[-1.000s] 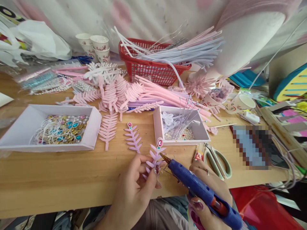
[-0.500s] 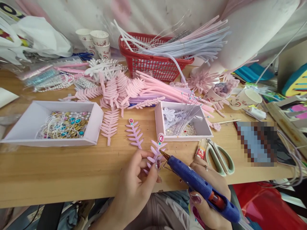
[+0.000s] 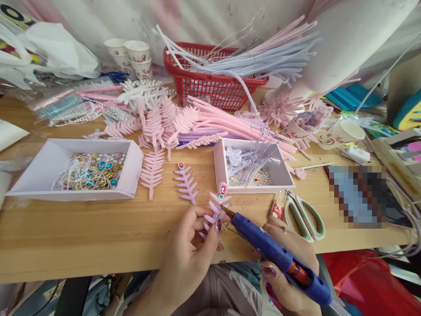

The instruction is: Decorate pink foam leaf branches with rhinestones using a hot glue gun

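My left hand [image 3: 194, 245] pinches a lilac pipe-cleaner leaf [image 3: 215, 210] between thumb and fingers. At the leaf's top sit a pink gem [image 3: 222, 189] and a small teal one. Wrapped in my right hand [image 3: 289, 259] is a blue hot glue gun [image 3: 263, 239], its brass nozzle [image 3: 226, 211] touching or just over the leaf below the gems; I cannot tell which. A second lilac leaf [image 3: 186, 184] with gems at its tip lies on the table beyond my left hand. To its left rests a plain pink leaf [image 3: 151, 173].
A white box of gems and beads [image 3: 128, 184] stands left, another with wire stems and pearls [image 3: 253, 190] at centre right. Green-handled scissors [image 3: 304, 215] and a glue stick [image 3: 278, 204] lie right. Behind are pink pipe cleaners [image 3: 217, 116], a red basket [image 3: 217, 90] and paper cups [image 3: 137, 52].
The whole view has shifted slightly, so everything appears a little further right. Both hands keep the same hold, with the glue gun's nozzle still at the lilac leaf.
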The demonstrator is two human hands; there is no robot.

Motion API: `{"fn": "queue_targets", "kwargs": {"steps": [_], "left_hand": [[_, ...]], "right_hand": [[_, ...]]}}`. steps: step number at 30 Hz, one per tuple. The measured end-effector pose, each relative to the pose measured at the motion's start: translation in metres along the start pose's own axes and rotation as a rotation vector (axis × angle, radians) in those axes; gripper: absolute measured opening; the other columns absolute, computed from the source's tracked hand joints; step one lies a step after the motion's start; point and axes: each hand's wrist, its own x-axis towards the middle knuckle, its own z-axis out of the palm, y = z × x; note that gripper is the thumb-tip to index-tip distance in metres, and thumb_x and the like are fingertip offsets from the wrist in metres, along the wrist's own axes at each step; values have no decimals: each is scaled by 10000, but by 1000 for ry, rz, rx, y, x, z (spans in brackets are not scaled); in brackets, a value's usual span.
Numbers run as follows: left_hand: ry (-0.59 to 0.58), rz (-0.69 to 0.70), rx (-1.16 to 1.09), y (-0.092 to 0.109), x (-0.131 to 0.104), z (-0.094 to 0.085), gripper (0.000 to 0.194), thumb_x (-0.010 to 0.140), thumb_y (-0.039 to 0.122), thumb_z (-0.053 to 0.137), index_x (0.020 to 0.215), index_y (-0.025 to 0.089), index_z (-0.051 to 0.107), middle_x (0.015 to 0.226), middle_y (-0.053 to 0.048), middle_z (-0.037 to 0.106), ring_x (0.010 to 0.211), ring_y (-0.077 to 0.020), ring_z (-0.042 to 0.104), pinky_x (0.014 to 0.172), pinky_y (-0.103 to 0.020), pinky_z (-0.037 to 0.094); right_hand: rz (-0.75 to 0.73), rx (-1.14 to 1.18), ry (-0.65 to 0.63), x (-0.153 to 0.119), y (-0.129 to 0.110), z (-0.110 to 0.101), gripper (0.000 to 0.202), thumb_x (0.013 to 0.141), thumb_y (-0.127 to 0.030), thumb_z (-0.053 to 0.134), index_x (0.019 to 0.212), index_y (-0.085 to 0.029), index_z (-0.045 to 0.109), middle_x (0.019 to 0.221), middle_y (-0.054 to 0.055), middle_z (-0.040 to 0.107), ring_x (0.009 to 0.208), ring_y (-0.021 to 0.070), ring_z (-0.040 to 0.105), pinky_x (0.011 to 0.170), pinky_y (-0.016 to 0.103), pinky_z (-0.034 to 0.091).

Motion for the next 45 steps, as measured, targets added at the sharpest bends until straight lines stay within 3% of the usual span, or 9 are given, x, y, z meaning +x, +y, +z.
{"fn": "queue_targets", "kwargs": {"steps": [9, 17, 33, 40, 45], "left_hand": [[-128, 67, 17, -9, 3, -7, 72, 906, 258, 613, 969, 237, 584, 753, 24, 723, 576, -115, 691, 575, -184, 539], [-109, 47, 29, -7, 4, -7, 59, 905, 262, 622, 943, 234, 588, 675, 48, 687, 559, -113, 687, 567, -174, 531], [-103, 137, 90, -13, 4, -9, 43, 921, 264, 595, 951, 239, 613, 801, 25, 752, 569, -95, 690, 577, -160, 528], [23, 69, -22, -2, 0, 3, 60, 862, 278, 627, 904, 236, 634, 813, 18, 774, 522, -88, 665, 561, -171, 526], [57, 33, -68, 0, -1, 8, 118, 832, 332, 665, 881, 233, 624, 799, 20, 774, 492, -88, 651, 553, -182, 533]], "right_hand": [[-39, -4, -7, 0, 2, -2, 422, 935, -537, 533, 659, -218, 536, 549, -4, 484, 509, 148, 440, 494, 298, 326], [-33, 13, -31, 2, -1, -3, 363, 940, -514, 529, 738, -219, 588, 585, -5, 493, 540, 160, 449, 519, 305, 317], [-20, -54, -63, 13, -10, -12, 453, 971, -552, 470, 707, -199, 574, 583, -11, 524, 541, 131, 494, 504, 259, 361], [28, -79, -57, 7, -7, -22, 343, 936, -528, 560, 789, -223, 613, 654, -15, 579, 575, 129, 557, 518, 242, 412], [59, -119, -27, 4, -7, -26, 413, 929, -610, 534, 815, -238, 675, 682, 13, 633, 597, 170, 605, 532, 274, 448]]}}
